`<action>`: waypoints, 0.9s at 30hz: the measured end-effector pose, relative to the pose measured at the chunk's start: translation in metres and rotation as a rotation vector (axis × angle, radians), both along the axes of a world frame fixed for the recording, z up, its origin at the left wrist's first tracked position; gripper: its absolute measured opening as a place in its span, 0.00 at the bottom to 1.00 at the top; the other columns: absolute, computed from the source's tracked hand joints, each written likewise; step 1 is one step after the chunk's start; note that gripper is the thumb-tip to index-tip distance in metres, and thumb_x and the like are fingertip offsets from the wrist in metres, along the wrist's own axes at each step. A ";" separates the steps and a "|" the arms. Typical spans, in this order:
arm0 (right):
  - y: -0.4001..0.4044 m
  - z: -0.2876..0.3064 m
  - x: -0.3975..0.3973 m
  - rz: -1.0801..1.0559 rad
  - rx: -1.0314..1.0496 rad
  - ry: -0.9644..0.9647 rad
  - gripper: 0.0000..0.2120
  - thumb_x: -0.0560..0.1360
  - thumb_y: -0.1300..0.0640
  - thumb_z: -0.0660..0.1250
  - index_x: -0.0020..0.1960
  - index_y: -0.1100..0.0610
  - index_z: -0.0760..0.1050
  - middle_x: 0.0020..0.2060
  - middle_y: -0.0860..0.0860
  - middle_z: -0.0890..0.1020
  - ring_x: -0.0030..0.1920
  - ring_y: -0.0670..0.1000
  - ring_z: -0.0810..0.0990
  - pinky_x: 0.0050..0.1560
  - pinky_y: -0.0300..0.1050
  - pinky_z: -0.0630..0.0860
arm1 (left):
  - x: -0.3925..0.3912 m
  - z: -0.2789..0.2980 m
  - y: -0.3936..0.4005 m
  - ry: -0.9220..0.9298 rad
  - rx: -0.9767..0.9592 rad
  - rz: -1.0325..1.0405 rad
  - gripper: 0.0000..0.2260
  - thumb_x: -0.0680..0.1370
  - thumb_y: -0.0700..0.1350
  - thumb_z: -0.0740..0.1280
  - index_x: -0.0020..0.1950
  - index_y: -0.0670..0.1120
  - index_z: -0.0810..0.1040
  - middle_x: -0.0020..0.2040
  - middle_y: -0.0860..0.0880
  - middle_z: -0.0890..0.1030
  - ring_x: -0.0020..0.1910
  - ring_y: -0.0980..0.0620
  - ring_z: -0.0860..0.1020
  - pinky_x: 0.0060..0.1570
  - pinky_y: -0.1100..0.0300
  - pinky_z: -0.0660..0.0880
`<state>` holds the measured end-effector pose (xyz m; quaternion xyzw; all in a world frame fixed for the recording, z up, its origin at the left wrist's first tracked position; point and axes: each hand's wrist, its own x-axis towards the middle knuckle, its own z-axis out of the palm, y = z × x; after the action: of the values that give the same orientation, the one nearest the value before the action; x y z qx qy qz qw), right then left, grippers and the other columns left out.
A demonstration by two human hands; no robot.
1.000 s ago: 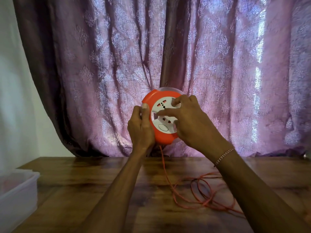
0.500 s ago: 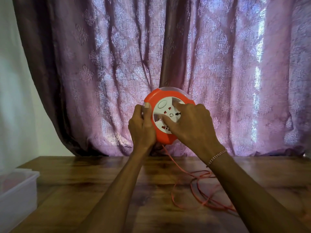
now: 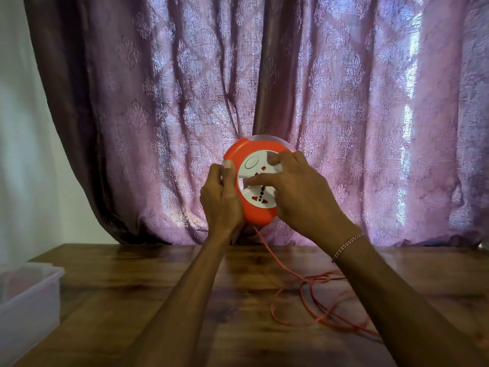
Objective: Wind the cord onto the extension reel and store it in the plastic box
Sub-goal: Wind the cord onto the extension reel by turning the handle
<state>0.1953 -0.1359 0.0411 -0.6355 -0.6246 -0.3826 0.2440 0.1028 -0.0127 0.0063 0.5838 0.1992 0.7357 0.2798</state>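
Note:
I hold a round orange extension reel (image 3: 238,154) with a white socket face up in the air above the wooden table (image 3: 132,300). My left hand (image 3: 221,197) grips the reel's left edge, thumb on the rim. My right hand (image 3: 299,194) rests on the white socket disc, fingers pressed into it. A thin orange cord (image 3: 312,295) hangs from the reel's bottom and lies in loose loops on the table at the right, partly hidden behind my right forearm. The translucent plastic box (image 3: 29,300) stands at the left edge of the view.
A purple patterned curtain (image 3: 344,115) hangs right behind the table's far edge. A white wall (image 3: 21,154) is at the left. The box sits at the table's left side.
The white socket disc has turned under my right hand; the round button went from bottom to top left. The loose cord on the table has shortened and shifted, drawn toward the reel.

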 end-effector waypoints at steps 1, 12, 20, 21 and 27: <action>0.000 -0.001 0.000 -0.002 0.038 -0.002 0.25 0.69 0.57 0.72 0.62 0.37 0.77 0.66 0.53 0.72 0.65 0.56 0.67 0.51 0.52 0.76 | 0.000 0.000 0.000 0.004 0.003 0.002 0.23 0.79 0.66 0.56 0.39 0.47 0.70 0.33 0.51 0.76 0.36 0.49 0.74 0.43 0.38 0.76; 0.005 -0.002 -0.005 0.005 0.248 0.285 0.24 0.74 0.39 0.65 0.63 0.53 0.77 0.47 0.53 0.86 0.50 0.60 0.82 0.48 0.50 0.77 | 0.003 0.000 -0.001 0.007 -0.012 0.007 0.21 0.82 0.61 0.57 0.39 0.47 0.70 0.32 0.52 0.77 0.36 0.49 0.76 0.42 0.38 0.77; -0.005 0.004 0.003 0.075 -0.015 0.121 0.21 0.74 0.60 0.68 0.64 0.43 0.76 0.63 0.54 0.73 0.64 0.56 0.67 0.55 0.55 0.76 | 0.003 -0.001 0.005 -0.004 -0.023 0.010 0.20 0.80 0.64 0.56 0.37 0.51 0.68 0.32 0.59 0.77 0.31 0.59 0.71 0.38 0.44 0.73; -0.005 0.004 0.002 0.055 -0.060 0.109 0.23 0.74 0.59 0.68 0.66 0.41 0.74 0.66 0.54 0.70 0.66 0.57 0.64 0.56 0.56 0.76 | 0.003 -0.001 0.005 -0.002 -0.024 0.013 0.21 0.80 0.65 0.56 0.37 0.51 0.68 0.33 0.59 0.78 0.32 0.59 0.72 0.40 0.43 0.74; -0.003 -0.003 -0.004 -0.017 0.007 0.061 0.27 0.72 0.56 0.71 0.67 0.38 0.73 0.64 0.56 0.70 0.66 0.58 0.65 0.49 0.55 0.77 | 0.003 -0.002 0.001 0.018 -0.012 0.016 0.22 0.80 0.65 0.56 0.38 0.49 0.69 0.33 0.53 0.78 0.35 0.52 0.76 0.42 0.39 0.77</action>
<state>0.1916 -0.1385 0.0383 -0.6515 -0.6101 -0.3673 0.2617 0.1059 -0.0113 0.0041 0.5873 0.2106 0.7313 0.2755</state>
